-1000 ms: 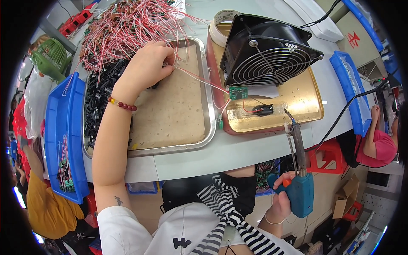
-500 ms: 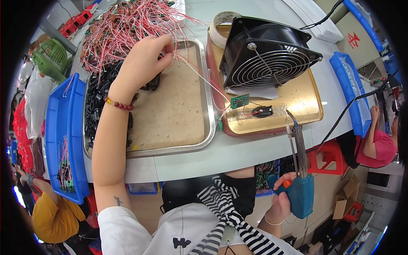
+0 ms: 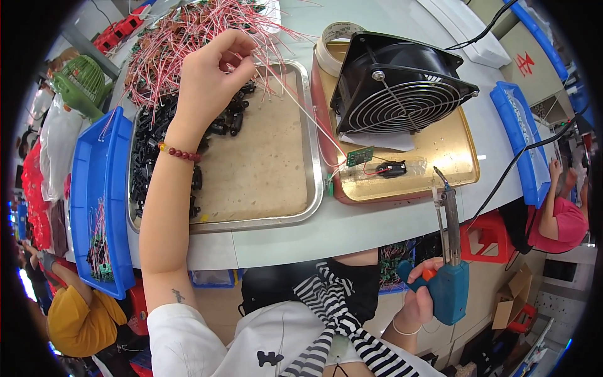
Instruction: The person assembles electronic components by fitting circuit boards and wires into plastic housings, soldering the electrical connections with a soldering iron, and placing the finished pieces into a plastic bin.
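Note:
My left hand (image 3: 212,70) is raised over the far part of a metal tray (image 3: 276,221), its thumb and fingers curled in a pinch. Red and white wires (image 3: 300,103) run from its fingertips to a small green circuit board (image 3: 360,156); the grip itself is partly hidden. That board leans at the left of a gold tin (image 3: 440,179), joined by a red wire to a small black part (image 3: 392,169) lying on it. My right hand (image 3: 419,295) is wrapped round a teal soldering gun (image 3: 450,292). The gun's tip points up at the tin's front edge, apart from the black part.
Black parts (image 3: 147,144) fill the tray's left side. Behind lies a heap of wired boards (image 3: 169,53). A black fan (image 3: 402,88) and a tape roll (image 3: 333,53) sit on the tin. Blue bins (image 3: 97,188) flank the table. A person in pink (image 3: 559,220) sits at right.
My left hand has moved farther away, toward the wire heap. The soldering gun's tip has drawn slightly right, away from the black part. The view has shifted a little.

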`<act>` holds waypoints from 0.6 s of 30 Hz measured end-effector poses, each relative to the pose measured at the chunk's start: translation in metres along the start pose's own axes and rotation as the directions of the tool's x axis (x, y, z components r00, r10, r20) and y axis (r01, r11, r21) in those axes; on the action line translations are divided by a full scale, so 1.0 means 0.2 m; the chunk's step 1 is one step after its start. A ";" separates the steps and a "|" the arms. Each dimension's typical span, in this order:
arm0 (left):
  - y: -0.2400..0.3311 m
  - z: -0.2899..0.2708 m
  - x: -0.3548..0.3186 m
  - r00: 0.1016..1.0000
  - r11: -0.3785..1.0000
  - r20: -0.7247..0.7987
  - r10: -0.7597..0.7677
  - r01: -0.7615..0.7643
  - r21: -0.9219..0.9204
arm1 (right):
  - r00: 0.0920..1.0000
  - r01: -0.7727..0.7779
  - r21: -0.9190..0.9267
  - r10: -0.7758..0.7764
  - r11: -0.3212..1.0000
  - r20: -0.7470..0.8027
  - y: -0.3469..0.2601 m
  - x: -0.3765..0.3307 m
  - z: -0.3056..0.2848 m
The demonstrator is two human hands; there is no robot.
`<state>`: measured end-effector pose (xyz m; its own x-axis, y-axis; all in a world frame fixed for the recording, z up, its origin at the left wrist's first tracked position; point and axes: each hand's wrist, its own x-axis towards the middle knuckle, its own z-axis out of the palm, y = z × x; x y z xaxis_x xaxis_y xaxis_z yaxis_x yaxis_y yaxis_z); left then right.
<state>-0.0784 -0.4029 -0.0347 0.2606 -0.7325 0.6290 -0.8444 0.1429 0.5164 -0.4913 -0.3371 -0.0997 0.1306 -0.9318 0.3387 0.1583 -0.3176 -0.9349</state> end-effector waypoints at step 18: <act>-0.12 -0.05 0.03 0.943 0.814 0.217 -0.251 0.327 -0.480 | 1.000 -0.024 0.014 0.024 1.000 -0.015 0.01 0.01 -0.01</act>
<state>-0.0522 -0.4030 -0.0368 0.3559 -0.8714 0.3377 -0.3777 0.1965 0.9049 -0.4929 -0.3391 -0.1010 0.1196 -0.9417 0.3145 0.1686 -0.2929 -0.9412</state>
